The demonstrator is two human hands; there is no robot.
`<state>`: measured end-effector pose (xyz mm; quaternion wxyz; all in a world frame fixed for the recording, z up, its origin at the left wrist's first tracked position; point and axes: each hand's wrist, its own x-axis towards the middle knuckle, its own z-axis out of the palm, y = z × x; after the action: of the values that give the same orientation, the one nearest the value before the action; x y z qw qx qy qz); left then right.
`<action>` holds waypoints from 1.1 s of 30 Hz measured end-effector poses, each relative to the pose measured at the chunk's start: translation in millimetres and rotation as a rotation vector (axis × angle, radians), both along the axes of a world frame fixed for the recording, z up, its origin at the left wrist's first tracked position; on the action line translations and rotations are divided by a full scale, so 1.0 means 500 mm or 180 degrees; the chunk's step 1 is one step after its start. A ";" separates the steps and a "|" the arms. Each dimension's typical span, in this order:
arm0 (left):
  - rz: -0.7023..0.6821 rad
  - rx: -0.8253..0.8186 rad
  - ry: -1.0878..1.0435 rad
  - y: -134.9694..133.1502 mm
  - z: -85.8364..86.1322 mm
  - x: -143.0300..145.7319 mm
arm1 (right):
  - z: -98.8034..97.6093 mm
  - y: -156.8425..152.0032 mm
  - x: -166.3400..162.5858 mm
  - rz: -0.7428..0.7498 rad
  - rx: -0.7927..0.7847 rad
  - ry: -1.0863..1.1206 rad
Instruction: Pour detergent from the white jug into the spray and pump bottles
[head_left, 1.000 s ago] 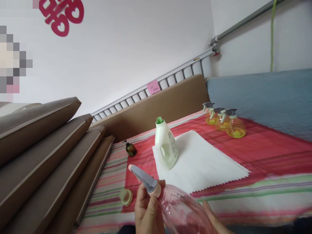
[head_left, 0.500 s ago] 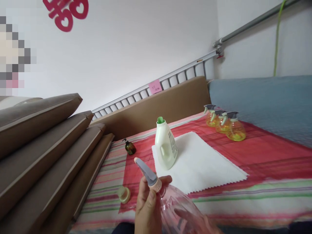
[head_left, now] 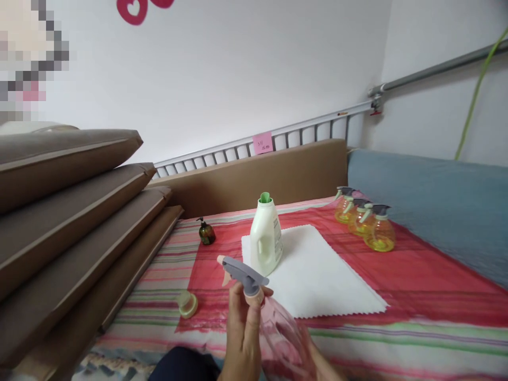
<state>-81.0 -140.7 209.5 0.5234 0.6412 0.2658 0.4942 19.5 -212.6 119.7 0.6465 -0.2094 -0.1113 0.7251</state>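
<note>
A clear pink spray bottle with a grey trigger head is tilted toward the left, close to me. The fingers and thumb of my left hand close around the pale collar just under that head. At the lower right, my right hand grips the bottle's body, partly hidden behind it and cut off by the frame edge. Just beyond the spray head, a pale green detergent jug stands upright on a white cloth. A pale green cap lies on the red cloth to the left.
A dark pump bottle stands at the back left. Three spray bottles with yellow liquid form a row at the right. Stacked brown cushions rise on the left; a blue-grey padded surface borders the right.
The spray bottle has turned, so its trigger head now shows more from the side. My view has shifted and levelled a little. Both hands keep their hold.
</note>
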 end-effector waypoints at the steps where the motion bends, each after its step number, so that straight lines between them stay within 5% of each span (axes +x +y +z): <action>1: 0.0004 0.0120 0.0114 0.007 -0.011 0.005 | -0.008 0.008 0.001 0.0131 -0.0097 0.0039; 4: 0.0035 0.0542 0.0383 0.042 -0.063 0.027 | -0.044 0.044 0.007 0.0246 -0.0354 -0.0211; 8: 0.0333 0.0878 0.0633 0.099 -0.153 0.060 | -0.081 0.087 0.035 -0.0495 -0.0844 -0.1429; 13: 0.0334 0.1021 0.1012 0.127 -0.233 0.076 | -0.059 0.101 0.113 -0.1226 -0.0628 -0.3245; 19: 0.0054 0.1280 0.1092 0.128 -0.241 0.085 | -0.004 0.137 0.119 -0.1159 0.0144 -0.3082; 33: 0.0123 0.1262 0.1714 0.123 -0.242 0.097 | -0.054 0.177 0.131 -0.1715 -0.0365 -0.3147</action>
<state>-32.4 -79.5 88.3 0.2900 0.8330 0.3054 0.3589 84.9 -124.3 92.6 0.6673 -0.5799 -0.3040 0.3550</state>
